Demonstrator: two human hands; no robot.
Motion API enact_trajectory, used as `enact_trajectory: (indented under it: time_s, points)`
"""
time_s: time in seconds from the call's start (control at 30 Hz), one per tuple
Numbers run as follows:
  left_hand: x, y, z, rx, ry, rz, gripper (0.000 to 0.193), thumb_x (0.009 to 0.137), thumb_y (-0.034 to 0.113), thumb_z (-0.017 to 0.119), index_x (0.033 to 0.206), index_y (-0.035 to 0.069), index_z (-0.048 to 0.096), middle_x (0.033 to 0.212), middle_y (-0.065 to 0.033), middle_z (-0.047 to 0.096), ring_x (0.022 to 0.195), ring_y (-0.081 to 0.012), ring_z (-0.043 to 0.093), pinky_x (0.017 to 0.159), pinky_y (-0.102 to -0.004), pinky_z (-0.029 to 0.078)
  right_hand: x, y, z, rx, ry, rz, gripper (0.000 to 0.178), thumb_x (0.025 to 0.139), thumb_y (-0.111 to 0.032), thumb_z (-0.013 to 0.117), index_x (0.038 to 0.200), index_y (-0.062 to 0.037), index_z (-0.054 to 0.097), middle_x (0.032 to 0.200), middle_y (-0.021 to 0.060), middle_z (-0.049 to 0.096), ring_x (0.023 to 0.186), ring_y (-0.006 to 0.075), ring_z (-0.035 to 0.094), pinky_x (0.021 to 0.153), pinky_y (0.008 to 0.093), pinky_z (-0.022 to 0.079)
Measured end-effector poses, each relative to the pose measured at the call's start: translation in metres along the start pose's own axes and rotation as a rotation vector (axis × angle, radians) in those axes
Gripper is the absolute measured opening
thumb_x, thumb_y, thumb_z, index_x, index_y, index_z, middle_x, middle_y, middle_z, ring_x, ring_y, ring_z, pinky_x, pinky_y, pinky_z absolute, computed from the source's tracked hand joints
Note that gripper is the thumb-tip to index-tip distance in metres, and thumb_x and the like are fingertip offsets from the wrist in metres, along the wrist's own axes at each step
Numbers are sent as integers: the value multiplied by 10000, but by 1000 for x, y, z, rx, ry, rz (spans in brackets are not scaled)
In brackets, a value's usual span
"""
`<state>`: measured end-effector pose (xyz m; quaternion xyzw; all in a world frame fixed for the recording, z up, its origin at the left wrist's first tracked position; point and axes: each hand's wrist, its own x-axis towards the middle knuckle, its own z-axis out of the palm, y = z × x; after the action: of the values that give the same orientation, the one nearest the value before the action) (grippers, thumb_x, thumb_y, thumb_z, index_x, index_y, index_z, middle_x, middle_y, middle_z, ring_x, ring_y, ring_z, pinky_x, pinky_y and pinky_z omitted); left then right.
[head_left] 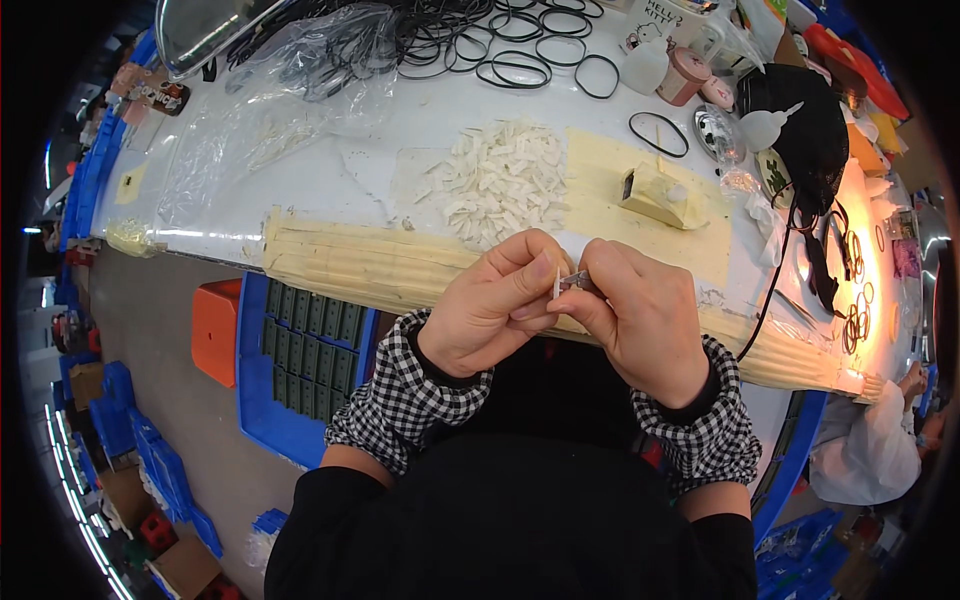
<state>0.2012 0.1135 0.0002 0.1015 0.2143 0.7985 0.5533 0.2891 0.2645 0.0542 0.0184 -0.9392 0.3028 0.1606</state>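
My left hand point(502, 298) and my right hand point(645, 315) meet at the table's near edge, fingertips almost touching. Pinched in the left fingers is a small white plastic piece point(557, 284). Between the thumb and bent fingers of the right hand sits a small grey metal blade point(576, 281), its tip against or very near the white piece; most of it is hidden by the fingers. Just beyond the hands lies a heap of similar short white pieces point(505, 180). To its right, a small yellow-taped block point(665, 198) rests on a yellow sheet point(600, 165).
Black rubber loops point(513, 70) and a clear plastic bag point(340, 60) lie at the back. Yellow padding point(360, 257) lines the table's near edge. A lamp glow point(858, 290) lights the right end. Below left are a blue crate of dark green parts point(312, 335) and an orange stool point(215, 332).
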Motion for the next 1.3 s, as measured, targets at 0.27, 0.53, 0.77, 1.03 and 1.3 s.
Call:
enact_trajectory:
  time_s: [0.27, 0.53, 0.77, 1.03, 1.3]
  points:
    - [4, 3, 4, -33, -25, -10, 137, 988, 196, 504, 954, 64, 520, 824, 6, 541, 590, -20, 340, 537, -155, 311, 2, 2, -2, -36, 4, -29, 326, 822, -407, 645, 804, -99, 540, 646, 39, 537, 542, 238, 556, 466, 334, 422]
    - [9, 5, 4, -51, -46, -13, 152, 995, 203, 489, 944, 63, 523, 818, 4, 539, 579, -22, 333, 530, -160, 307, 5, 5, -5, -48, -15, -35, 321, 822, -391, 650, 798, -93, 534, 645, 47, 538, 544, 244, 560, 468, 334, 425]
    - [9, 9, 7, -40, -38, -8, 141, 997, 195, 485, 956, 69, 534, 802, 18, 523, 579, -25, 331, 531, -165, 310, 10, 4, -4, -19, 9, -39, 314, 814, -382, 660, 788, -93, 543, 639, 48, 536, 545, 246, 556, 477, 340, 426]
    - [3, 15, 9, 205, 109, 85, 212, 1000, 264, 473, 902, 79, 510, 833, 15, 472, 542, -4, 289, 501, -140, 251, 8, 12, -5, 40, 7, 26, 288, 822, -298, 688, 785, -47, 552, 658, 72, 540, 572, 244, 554, 502, 319, 421]
    - [-19, 40, -2, 158, 289, 262, 150, 980, 153, 499, 1000, 17, 559, 889, -32, 592, 555, -13, 345, 499, -163, 278, -9, 35, 19, -52, 140, 122, 87, 819, -108, 664, 866, -55, 615, 752, 85, 574, 608, 266, 575, 542, 335, 446]
